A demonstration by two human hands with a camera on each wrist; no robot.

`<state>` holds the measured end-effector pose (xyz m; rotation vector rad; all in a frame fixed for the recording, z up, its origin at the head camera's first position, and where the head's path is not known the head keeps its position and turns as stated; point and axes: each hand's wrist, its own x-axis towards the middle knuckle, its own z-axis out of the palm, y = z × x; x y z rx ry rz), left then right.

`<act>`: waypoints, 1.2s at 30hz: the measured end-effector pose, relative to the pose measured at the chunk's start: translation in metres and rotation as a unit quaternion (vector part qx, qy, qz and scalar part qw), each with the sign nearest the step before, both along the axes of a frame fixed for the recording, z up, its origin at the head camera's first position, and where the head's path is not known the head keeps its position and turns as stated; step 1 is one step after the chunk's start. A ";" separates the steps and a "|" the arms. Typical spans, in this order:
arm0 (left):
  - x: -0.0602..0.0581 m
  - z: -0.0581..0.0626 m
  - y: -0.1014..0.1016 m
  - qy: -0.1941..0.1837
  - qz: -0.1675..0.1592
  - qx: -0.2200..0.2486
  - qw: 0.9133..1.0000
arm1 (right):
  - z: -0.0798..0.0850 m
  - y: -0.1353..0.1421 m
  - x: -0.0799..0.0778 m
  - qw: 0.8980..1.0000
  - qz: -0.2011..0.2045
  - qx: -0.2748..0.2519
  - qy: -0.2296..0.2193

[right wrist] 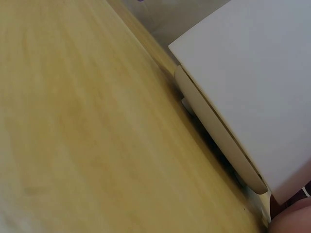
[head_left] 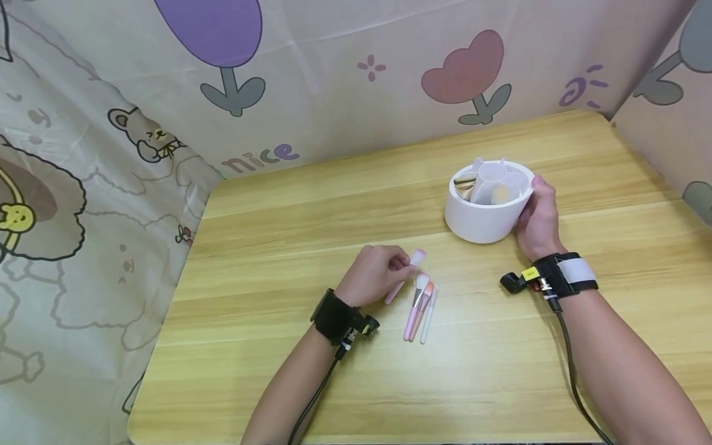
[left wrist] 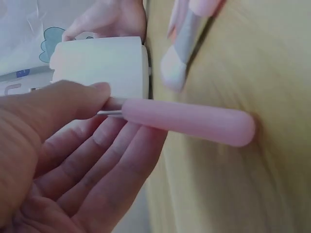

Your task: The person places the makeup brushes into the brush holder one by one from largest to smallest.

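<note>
My left hand (head_left: 374, 275) pinches a makeup brush (left wrist: 189, 121) between thumb and fingers, just above the table. Its rounded pink handle points out of the grip in the left wrist view, and pale bristles show past the fingertips in the head view. Beside that hand, several more makeup brushes (head_left: 413, 315) lie side by side, with pink and white handles. At the right, my right hand (head_left: 538, 216) holds the side of a white round brush organizer (head_left: 481, 224), thumb at the rim. Its fingers behind the wall are mostly hidden.
Inside the organizer, dividers part off compartments; one holds gold-coloured sticks (head_left: 465, 183), another a beige rounded piece (head_left: 500, 194). The wooden table (head_left: 278, 228) meets a printed cloth (head_left: 334, 80) at the back and left. Cables (head_left: 573, 364) trail from both wrist cameras.
</note>
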<state>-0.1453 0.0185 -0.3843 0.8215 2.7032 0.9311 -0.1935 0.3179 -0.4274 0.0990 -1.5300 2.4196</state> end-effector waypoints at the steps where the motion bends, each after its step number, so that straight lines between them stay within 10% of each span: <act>1: 0.000 0.001 0.001 -0.002 -0.001 0.004 1.000 | 0.000 0.000 0.000 1.000 -0.001 0.001 0.000; 36: -0.010 0.027 0.037 0.062 -0.069 0.087 0.992 | 0.000 0.000 0.001 1.000 -0.003 0.006 -0.007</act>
